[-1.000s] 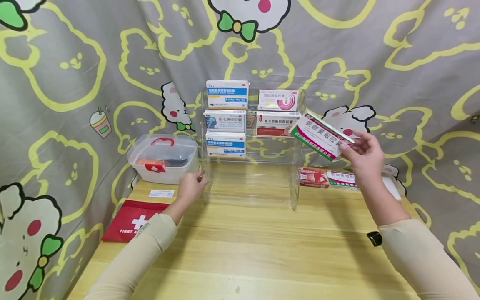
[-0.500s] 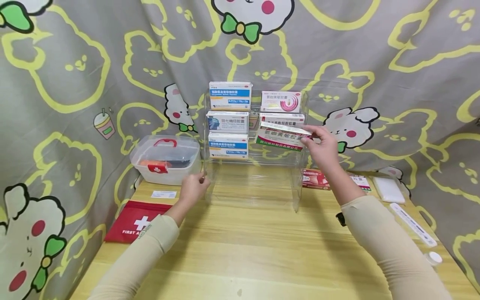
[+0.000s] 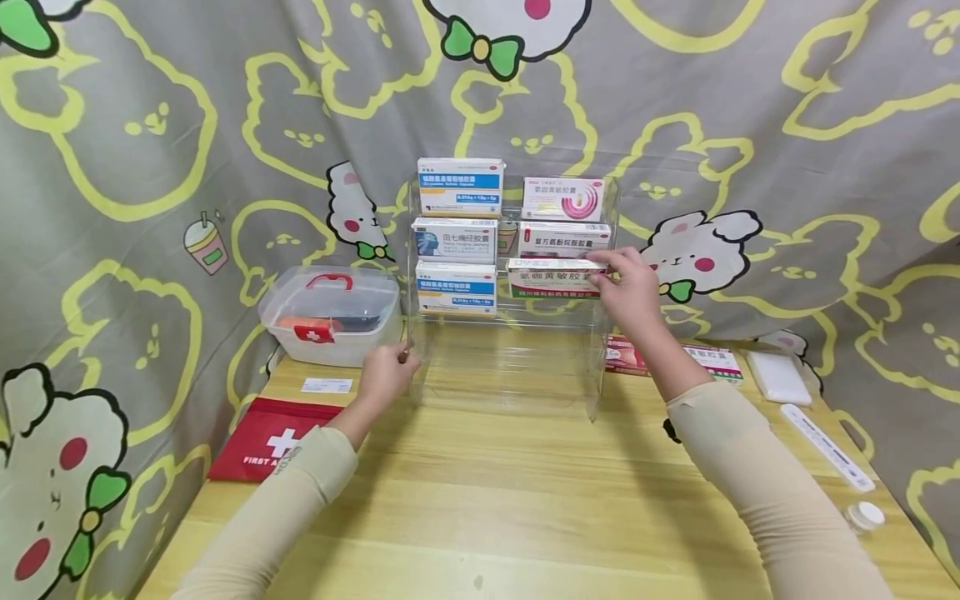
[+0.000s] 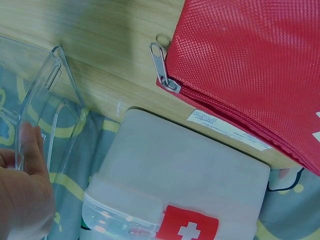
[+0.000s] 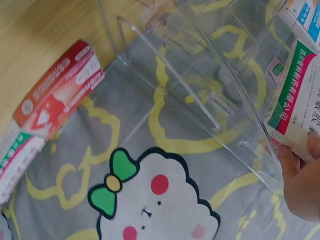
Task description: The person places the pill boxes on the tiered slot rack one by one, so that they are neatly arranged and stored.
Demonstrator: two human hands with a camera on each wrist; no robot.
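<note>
A clear acrylic three-tier rack [image 3: 592, 367] stands at the back of the wooden table [image 3: 525, 517], holding several medicine boxes. My right hand [image 3: 628, 287] pinches the right end of a white, green and pink box [image 3: 555, 277] that lies level on the lowest tier, right side; the same box [image 5: 300, 100] shows at the edge of the right wrist view beside my fingers [image 5: 300, 175]. My left hand [image 3: 386, 373] grips the rack's left front edge [image 4: 42, 100] near the table.
A clear first-aid case [image 3: 330, 317] with a red handle sits left of the rack, a red first-aid pouch [image 3: 262, 439] and a small card [image 3: 324, 386] in front of it. Two more boxes [image 3: 675, 357], a white pack [image 3: 778, 377], a long strip [image 3: 825, 446] and a small bottle cap [image 3: 864, 517] lie at right.
My right hand carried the green and pink box from the air at right into the rack and set it level on the lowest tier. The left hand stayed on the rack.
</note>
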